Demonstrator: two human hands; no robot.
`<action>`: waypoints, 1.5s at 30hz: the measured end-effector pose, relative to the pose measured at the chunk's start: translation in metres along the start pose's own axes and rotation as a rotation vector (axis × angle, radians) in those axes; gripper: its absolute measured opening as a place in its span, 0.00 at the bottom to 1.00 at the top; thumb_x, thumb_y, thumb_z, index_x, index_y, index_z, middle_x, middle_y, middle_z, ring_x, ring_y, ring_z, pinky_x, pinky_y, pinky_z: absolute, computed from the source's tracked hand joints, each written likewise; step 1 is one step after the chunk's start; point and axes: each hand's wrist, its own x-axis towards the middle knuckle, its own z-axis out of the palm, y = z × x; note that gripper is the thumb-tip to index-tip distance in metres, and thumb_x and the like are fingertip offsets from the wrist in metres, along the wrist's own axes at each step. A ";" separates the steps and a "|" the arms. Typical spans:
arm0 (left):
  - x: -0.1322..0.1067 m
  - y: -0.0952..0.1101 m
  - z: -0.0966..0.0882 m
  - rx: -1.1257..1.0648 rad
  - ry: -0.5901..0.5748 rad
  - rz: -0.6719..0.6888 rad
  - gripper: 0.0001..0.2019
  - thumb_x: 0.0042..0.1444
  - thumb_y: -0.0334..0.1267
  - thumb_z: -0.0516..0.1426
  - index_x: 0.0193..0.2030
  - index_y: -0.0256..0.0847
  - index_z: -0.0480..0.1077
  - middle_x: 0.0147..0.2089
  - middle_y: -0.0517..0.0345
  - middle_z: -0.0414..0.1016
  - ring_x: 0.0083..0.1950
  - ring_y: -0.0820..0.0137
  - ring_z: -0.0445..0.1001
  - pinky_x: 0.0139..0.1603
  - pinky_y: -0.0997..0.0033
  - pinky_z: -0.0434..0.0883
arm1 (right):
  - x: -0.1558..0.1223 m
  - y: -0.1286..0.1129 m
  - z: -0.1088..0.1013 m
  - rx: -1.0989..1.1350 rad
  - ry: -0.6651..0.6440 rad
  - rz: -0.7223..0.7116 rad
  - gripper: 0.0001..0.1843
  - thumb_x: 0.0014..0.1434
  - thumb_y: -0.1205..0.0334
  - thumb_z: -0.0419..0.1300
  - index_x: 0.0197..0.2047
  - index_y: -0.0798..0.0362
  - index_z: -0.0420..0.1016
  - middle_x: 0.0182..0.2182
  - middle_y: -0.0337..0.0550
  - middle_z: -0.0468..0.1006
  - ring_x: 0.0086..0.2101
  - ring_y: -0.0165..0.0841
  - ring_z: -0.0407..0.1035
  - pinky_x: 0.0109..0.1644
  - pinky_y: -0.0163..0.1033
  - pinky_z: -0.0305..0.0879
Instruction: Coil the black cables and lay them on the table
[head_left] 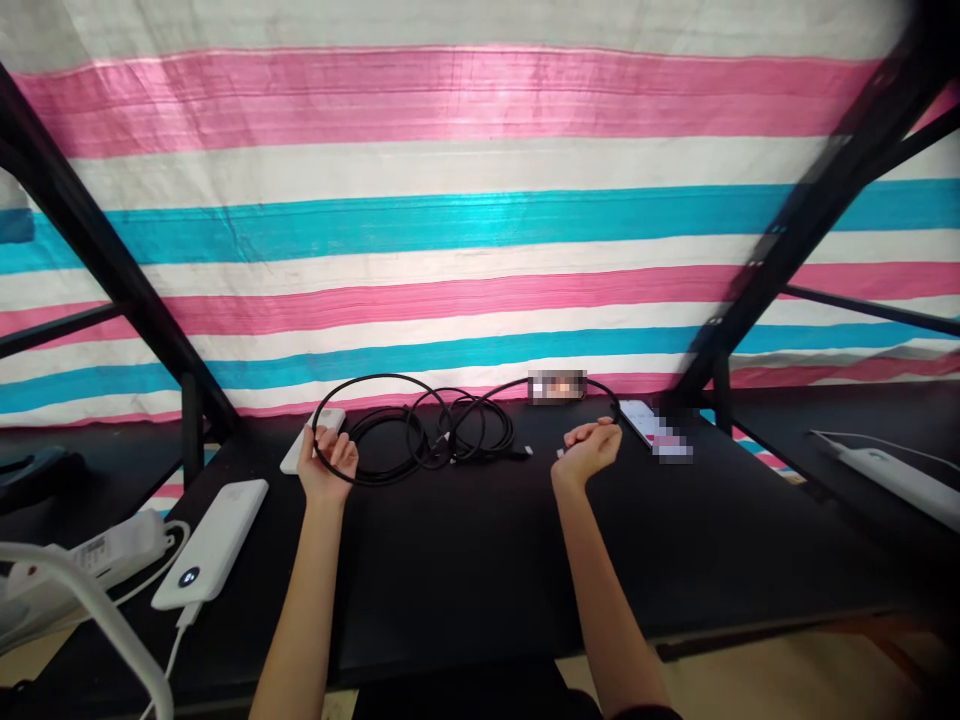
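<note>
My left hand [328, 462] has its fingers curled round one side of a loop of black cable [382, 377]. The far stretch of that cable arches over to the right, and my right hand [591, 452] is closed on it near its fingertips. Between the hands, on the black table [457, 570], lies a coiled bundle of black cable [484, 440] with plugs [517, 453] showing. A white slab-shaped device [294, 457] lies just behind my left hand, partly hidden by it. Past my right hand is a phone [643, 425] with its screen lit, partly blurred out.
On the left are a white power bank [214, 540] with a cable plugged in, a white power strip [112, 550] and a curved white tube [112, 615]. Black frame posts [120, 280] slant on both sides before a striped sheet [465, 220]. Another white device [900, 480] lies far right.
</note>
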 end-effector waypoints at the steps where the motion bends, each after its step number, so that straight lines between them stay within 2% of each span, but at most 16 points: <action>1: 0.000 0.001 -0.001 -0.020 0.000 0.004 0.16 0.60 0.42 0.54 0.25 0.40 0.56 0.17 0.71 0.60 0.14 0.81 0.55 0.18 0.78 0.59 | 0.002 -0.001 -0.001 0.008 0.023 -0.005 0.17 0.61 0.45 0.48 0.30 0.49 0.54 0.17 0.26 0.51 0.15 0.22 0.46 0.17 0.28 0.47; 6: 0.000 0.011 -0.005 -0.107 -0.023 0.012 0.15 0.60 0.41 0.54 0.25 0.40 0.56 0.16 0.71 0.60 0.14 0.79 0.55 0.18 0.75 0.58 | 0.016 -0.003 -0.011 0.030 0.123 -0.012 0.14 0.61 0.49 0.48 0.30 0.48 0.52 0.18 0.26 0.50 0.16 0.22 0.46 0.18 0.28 0.48; 12: 0.000 0.034 -0.007 -0.095 -0.028 0.144 0.16 0.60 0.42 0.54 0.24 0.40 0.54 0.16 0.72 0.59 0.14 0.80 0.52 0.17 0.77 0.55 | 0.042 -0.003 -0.030 0.048 0.275 0.005 0.13 0.61 0.52 0.45 0.28 0.47 0.48 0.17 0.26 0.46 0.14 0.23 0.46 0.18 0.28 0.50; 16: -0.005 0.052 -0.001 -0.046 0.024 0.189 0.17 0.65 0.41 0.46 0.25 0.40 0.53 0.15 0.72 0.56 0.14 0.81 0.50 0.17 0.78 0.54 | 0.057 -0.005 -0.042 0.086 0.373 0.051 0.13 0.64 0.54 0.41 0.28 0.47 0.48 0.16 0.26 0.46 0.13 0.23 0.45 0.16 0.27 0.48; 19: -0.012 0.070 0.000 0.001 0.061 0.180 0.18 0.68 0.38 0.40 0.25 0.40 0.51 0.16 0.72 0.55 0.14 0.81 0.48 0.18 0.78 0.55 | 0.068 -0.009 -0.048 0.123 0.391 0.110 0.13 0.65 0.55 0.38 0.28 0.47 0.49 0.16 0.26 0.47 0.13 0.23 0.44 0.15 0.26 0.46; 22: -0.019 0.092 -0.004 0.057 0.123 0.233 0.18 0.67 0.39 0.42 0.24 0.40 0.49 0.15 0.72 0.52 0.14 0.81 0.43 0.17 0.78 0.52 | 0.076 -0.015 -0.052 0.170 0.357 0.179 0.15 0.66 0.58 0.38 0.27 0.48 0.49 0.16 0.26 0.47 0.13 0.22 0.43 0.15 0.25 0.45; 25: -0.021 0.108 -0.006 0.196 0.253 0.345 0.17 0.63 0.38 0.48 0.23 0.40 0.49 0.14 0.73 0.47 0.14 0.80 0.38 0.15 0.79 0.49 | 0.077 -0.020 -0.052 0.209 0.290 0.225 0.15 0.67 0.58 0.41 0.27 0.49 0.49 0.16 0.25 0.48 0.13 0.21 0.43 0.16 0.24 0.44; 27: -0.023 0.111 -0.002 0.323 0.321 0.432 0.17 0.60 0.37 0.52 0.23 0.39 0.50 0.14 0.73 0.46 0.15 0.80 0.37 0.15 0.80 0.47 | 0.075 -0.023 -0.048 0.225 0.215 0.249 0.14 0.65 0.56 0.47 0.28 0.50 0.52 0.16 0.24 0.49 0.13 0.20 0.42 0.16 0.23 0.44; 29: -0.026 0.108 0.004 0.473 0.342 0.499 0.18 0.57 0.37 0.55 0.22 0.39 0.50 0.14 0.72 0.47 0.15 0.80 0.38 0.14 0.79 0.44 | 0.070 -0.024 -0.043 0.233 0.118 0.272 0.14 0.61 0.53 0.54 0.29 0.50 0.55 0.16 0.23 0.48 0.14 0.19 0.41 0.16 0.23 0.44; 32: -0.034 0.093 0.013 0.744 0.287 0.536 0.22 0.51 0.38 0.60 0.18 0.38 0.50 0.13 0.71 0.47 0.14 0.81 0.42 0.14 0.77 0.42 | 0.063 -0.023 -0.035 0.227 -0.036 0.302 0.17 0.55 0.48 0.60 0.31 0.51 0.59 0.15 0.22 0.49 0.14 0.19 0.40 0.17 0.24 0.44; 34: -0.043 0.081 0.014 0.978 0.221 0.474 0.23 0.51 0.39 0.61 0.15 0.38 0.51 0.12 0.69 0.49 0.15 0.80 0.46 0.16 0.76 0.44 | 0.059 -0.022 -0.030 0.209 -0.123 0.318 0.20 0.53 0.44 0.61 0.31 0.51 0.60 0.15 0.22 0.49 0.14 0.19 0.40 0.16 0.25 0.43; 37: -0.058 0.063 0.016 1.301 0.051 0.285 0.24 0.57 0.46 0.55 0.13 0.39 0.56 0.11 0.65 0.52 0.16 0.78 0.52 0.19 0.75 0.51 | 0.051 -0.020 -0.023 0.174 -0.249 0.349 0.22 0.51 0.43 0.62 0.31 0.51 0.60 0.15 0.22 0.48 0.14 0.19 0.41 0.16 0.25 0.41; 40: -0.069 0.045 0.021 1.455 -0.117 0.099 0.26 0.56 0.52 0.53 0.12 0.41 0.57 0.11 0.62 0.55 0.16 0.76 0.54 0.19 0.74 0.54 | 0.037 -0.017 -0.015 0.121 -0.415 0.418 0.22 0.50 0.42 0.62 0.31 0.51 0.61 0.15 0.22 0.50 0.14 0.19 0.43 0.16 0.26 0.41; 42: -0.071 0.034 0.023 1.490 -0.124 0.002 0.25 0.53 0.54 0.55 0.13 0.41 0.57 0.12 0.63 0.55 0.16 0.76 0.54 0.18 0.74 0.53 | 0.025 -0.015 -0.009 0.072 -0.546 0.481 0.23 0.49 0.41 0.62 0.32 0.53 0.64 0.16 0.23 0.53 0.13 0.19 0.45 0.16 0.27 0.43; 45: -0.071 0.024 0.020 1.501 -0.059 -0.072 0.23 0.53 0.54 0.55 0.17 0.41 0.58 0.14 0.65 0.56 0.17 0.76 0.55 0.18 0.75 0.53 | 0.006 -0.011 -0.002 -0.002 -0.739 0.568 0.23 0.49 0.43 0.64 0.33 0.55 0.67 0.17 0.25 0.58 0.14 0.19 0.50 0.17 0.28 0.46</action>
